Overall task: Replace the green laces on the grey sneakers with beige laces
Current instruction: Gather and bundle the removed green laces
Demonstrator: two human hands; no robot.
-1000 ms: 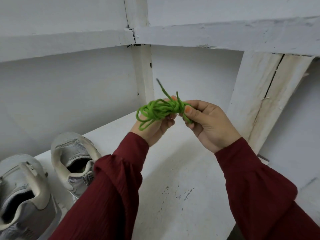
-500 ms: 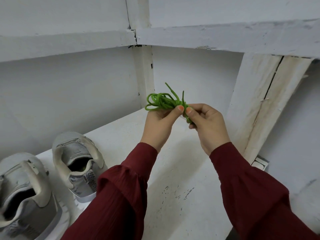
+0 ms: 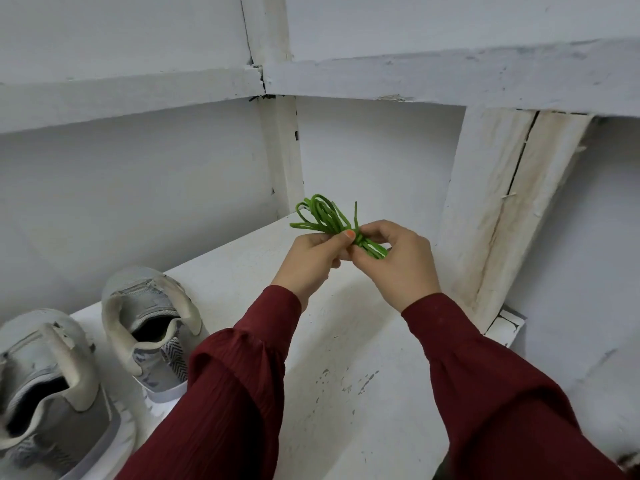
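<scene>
Green laces (image 3: 323, 218) are bunched way tighter than a second ago, so I'd guess they're off for good and about to get stashed. Left grip (image 3: 311, 261) pinches the bundle's middle and right grip (image 3: 398, 263) pinches the wrapped end, with the loops poking up-left above the shelf (image 3: 346, 358). Grey sneakers (image 3: 152, 327) sit well apart.

1 view only: a wide-angle camera on the person's head faces forward and down into a white shelf (image 3: 242, 265). It sits close, with 2 sleeves (image 3: 225, 393) entering from 6 o'clock. The corner post (image 3: 280, 150) stands at 12 o'clock and the sneakers (image 3: 152, 323) at 8 o'clock. Straight edges bow outward.
</scene>
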